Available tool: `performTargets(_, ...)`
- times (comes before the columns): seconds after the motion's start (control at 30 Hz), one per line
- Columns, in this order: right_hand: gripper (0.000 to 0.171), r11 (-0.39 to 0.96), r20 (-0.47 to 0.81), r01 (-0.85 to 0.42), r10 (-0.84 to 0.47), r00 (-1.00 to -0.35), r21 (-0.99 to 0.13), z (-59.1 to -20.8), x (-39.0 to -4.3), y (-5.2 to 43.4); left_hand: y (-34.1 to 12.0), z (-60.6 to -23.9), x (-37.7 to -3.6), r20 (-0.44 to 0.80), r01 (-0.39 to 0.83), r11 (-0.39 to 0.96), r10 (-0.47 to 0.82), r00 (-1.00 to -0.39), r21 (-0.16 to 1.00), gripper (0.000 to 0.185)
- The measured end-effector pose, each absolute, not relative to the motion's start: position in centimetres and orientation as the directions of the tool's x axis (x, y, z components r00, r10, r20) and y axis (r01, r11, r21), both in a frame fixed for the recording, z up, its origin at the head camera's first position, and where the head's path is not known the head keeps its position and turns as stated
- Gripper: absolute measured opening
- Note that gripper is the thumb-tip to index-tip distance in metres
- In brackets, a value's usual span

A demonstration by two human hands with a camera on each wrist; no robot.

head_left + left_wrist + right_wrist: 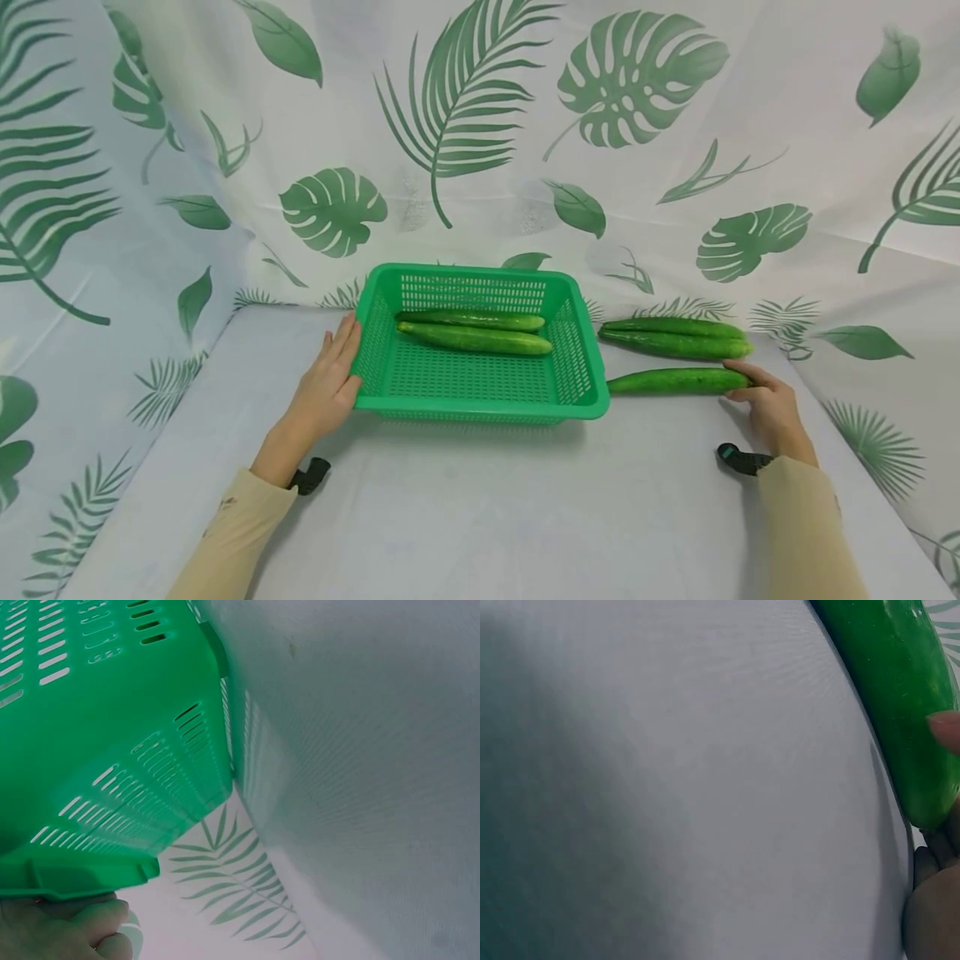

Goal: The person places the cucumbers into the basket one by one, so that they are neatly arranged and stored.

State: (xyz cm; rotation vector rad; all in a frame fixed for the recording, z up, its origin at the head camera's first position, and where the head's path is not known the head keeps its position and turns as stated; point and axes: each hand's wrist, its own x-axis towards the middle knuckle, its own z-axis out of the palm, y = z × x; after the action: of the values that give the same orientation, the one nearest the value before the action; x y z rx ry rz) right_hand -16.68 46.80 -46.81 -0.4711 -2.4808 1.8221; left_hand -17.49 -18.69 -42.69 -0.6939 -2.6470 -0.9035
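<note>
In the head view, my left hand (326, 387) lies along the left side of a green plastic basket (480, 410), with straight fingers touching its rim. The left wrist view shows those fingers (97, 919) right at the rim of the basket (112, 750). Two cucumbers lie inside, one a lighter green cucumber (476, 339) and the other a darker cucumber (472, 319) behind it. To the right of the basket, my right hand (772, 408) pinches the right end of a long cucumber (667, 382) between thumb and fingers. That cucumber (896, 697) lies along the table in the right wrist view.
Behind the held cucumber, two more cucumbers (675, 335) lie side by side. A white cloth covers the table (510, 508). Leaf-printed curtains (480, 208) rise at the back and both sides. Black wrist straps show at both sleeves.
</note>
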Motion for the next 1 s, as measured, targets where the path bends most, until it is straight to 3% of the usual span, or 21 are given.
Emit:
performTargets(0.37, 0.087, 0.37, -0.209, 0.287, 0.237, -0.949, -0.884, -46.6, -16.6, 46.9, -18.6, -42.9, -17.6, 0.382, 0.516, 0.693, 0.358, -0.852, 0.503, 0.071)
performTargets(0.7, 0.079, 0.363, -0.192, 0.283, 0.267, -0.944, -0.888, -47.0, -16.2, 47.4, -18.6, -42.7, -17.5, 0.381, 0.517, 0.692, 0.359, -0.852, 0.503, 0.071)
performTargets(1.0, 0.074, 0.428, -0.194, 0.249, 0.167, -0.967, -0.869, -45.8, -15.4, 48.2, -18.6, -42.4, -17.3, 0.375, 0.511, 0.691, 0.355, -0.856, 0.511, 0.07)
